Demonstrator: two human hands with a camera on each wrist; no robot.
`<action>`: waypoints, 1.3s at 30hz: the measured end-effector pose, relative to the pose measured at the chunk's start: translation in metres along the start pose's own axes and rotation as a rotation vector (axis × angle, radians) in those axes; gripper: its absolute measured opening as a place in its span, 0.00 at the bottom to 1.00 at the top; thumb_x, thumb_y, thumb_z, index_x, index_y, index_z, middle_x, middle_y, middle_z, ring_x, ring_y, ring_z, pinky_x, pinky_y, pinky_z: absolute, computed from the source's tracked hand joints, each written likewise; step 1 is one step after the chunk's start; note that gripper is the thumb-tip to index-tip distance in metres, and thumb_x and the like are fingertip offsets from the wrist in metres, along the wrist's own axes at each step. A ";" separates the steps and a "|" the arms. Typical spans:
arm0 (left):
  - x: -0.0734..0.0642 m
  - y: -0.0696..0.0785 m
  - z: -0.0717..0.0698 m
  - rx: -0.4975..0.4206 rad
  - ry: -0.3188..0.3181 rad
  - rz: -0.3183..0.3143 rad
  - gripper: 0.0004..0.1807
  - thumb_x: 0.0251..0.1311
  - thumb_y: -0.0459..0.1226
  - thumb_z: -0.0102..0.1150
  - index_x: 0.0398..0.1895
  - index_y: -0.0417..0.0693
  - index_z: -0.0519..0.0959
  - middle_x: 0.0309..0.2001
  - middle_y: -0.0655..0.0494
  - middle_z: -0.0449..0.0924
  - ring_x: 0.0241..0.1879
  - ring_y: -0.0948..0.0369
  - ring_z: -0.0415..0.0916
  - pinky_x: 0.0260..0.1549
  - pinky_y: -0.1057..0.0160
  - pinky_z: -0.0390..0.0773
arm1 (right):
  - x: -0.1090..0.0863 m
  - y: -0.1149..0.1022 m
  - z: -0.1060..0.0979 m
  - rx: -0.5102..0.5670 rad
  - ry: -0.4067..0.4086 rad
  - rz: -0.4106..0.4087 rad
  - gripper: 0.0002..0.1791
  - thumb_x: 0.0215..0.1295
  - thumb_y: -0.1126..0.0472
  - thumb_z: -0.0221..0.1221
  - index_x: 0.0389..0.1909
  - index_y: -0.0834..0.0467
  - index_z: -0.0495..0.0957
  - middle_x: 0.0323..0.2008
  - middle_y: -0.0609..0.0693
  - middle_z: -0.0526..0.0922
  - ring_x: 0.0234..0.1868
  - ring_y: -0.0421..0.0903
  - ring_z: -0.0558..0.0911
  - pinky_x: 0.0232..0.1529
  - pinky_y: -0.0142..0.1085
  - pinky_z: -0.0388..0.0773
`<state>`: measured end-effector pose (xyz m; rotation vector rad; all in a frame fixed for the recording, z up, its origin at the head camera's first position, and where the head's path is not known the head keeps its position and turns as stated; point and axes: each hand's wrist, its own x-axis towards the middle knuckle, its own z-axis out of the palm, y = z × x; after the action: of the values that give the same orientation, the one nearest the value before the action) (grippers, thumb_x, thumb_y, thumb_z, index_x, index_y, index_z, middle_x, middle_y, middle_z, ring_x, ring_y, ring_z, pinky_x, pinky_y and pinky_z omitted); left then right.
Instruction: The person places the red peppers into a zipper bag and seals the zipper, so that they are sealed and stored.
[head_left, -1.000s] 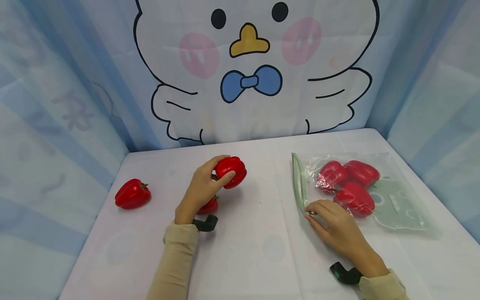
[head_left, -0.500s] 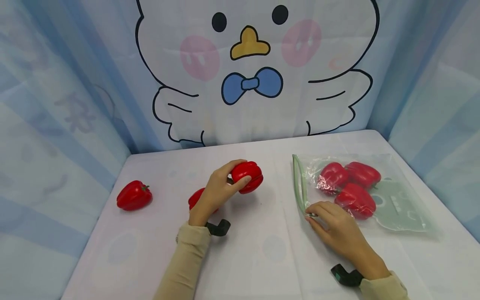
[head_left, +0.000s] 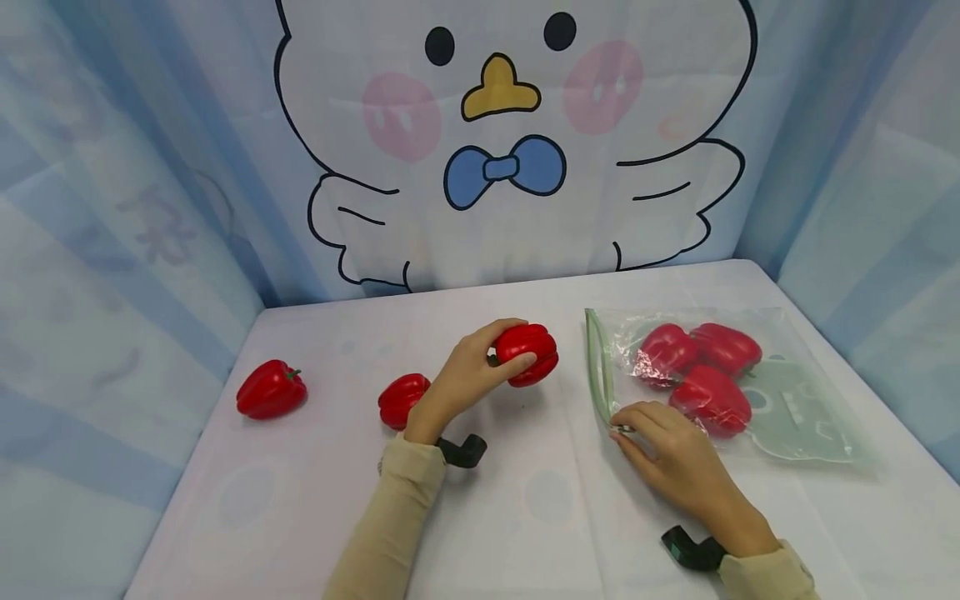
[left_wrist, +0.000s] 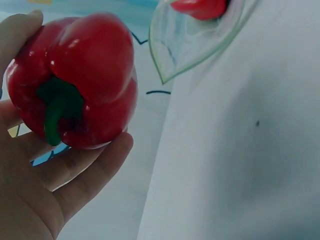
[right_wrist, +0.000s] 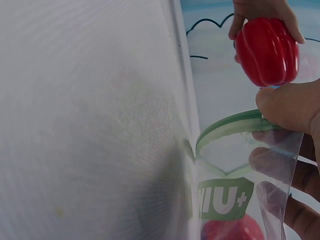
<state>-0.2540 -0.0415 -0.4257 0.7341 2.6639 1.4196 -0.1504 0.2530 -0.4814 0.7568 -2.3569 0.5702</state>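
Observation:
My left hand (head_left: 472,367) grips a red bell pepper (head_left: 527,355) between thumb and fingers, held above the table left of the bag. In the left wrist view the pepper's green stem (left_wrist: 59,110) points back toward the palm. My right hand (head_left: 671,458) pinches the near corner of a clear zip bag (head_left: 795,392) by its green-edged mouth, which faces left. Thumb on one side and fingers behind the plastic show in the right wrist view, where the bag's mouth (right_wrist: 230,122) gapes. Inside the bag lie three red bell peppers (head_left: 711,402).
Two more red bell peppers lie on the white table: one at the far left (head_left: 272,390), another (head_left: 402,400) partly behind my left wrist. A curtain with a cartoon bird (head_left: 525,225) hangs along the table's back edge, and blue curtains flank both sides.
My left hand has carried the bell pepper rightward toward the bag, uncovering more of the pepper on the table behind it. My right hand and the bag have stayed in place.

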 end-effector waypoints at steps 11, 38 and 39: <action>0.019 0.002 0.029 -0.127 -0.021 -0.054 0.29 0.65 0.55 0.67 0.68 0.66 0.75 0.59 0.57 0.82 0.54 0.57 0.78 0.46 0.60 0.86 | 0.001 -0.003 -0.002 -0.024 -0.011 0.004 0.20 0.46 0.65 0.79 0.41 0.52 0.86 0.41 0.42 0.88 0.42 0.42 0.85 0.45 0.36 0.83; 0.042 -0.005 0.079 -0.235 0.040 -0.138 0.29 0.65 0.52 0.67 0.68 0.60 0.76 0.64 0.53 0.80 0.62 0.54 0.77 0.58 0.53 0.84 | 0.001 -0.008 -0.003 -0.075 -0.078 0.065 0.19 0.48 0.60 0.81 0.41 0.51 0.86 0.40 0.44 0.89 0.42 0.43 0.87 0.43 0.44 0.89; 0.042 -0.006 0.079 -0.235 0.042 -0.137 0.30 0.65 0.52 0.67 0.69 0.60 0.75 0.64 0.53 0.80 0.62 0.54 0.77 0.58 0.53 0.84 | 0.001 -0.008 -0.003 -0.076 -0.075 0.063 0.19 0.47 0.60 0.81 0.41 0.51 0.86 0.41 0.44 0.89 0.42 0.43 0.87 0.43 0.43 0.89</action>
<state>-0.2742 0.0345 -0.4682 0.4973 2.4616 1.6864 -0.1451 0.2486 -0.4771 0.6830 -2.4636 0.4837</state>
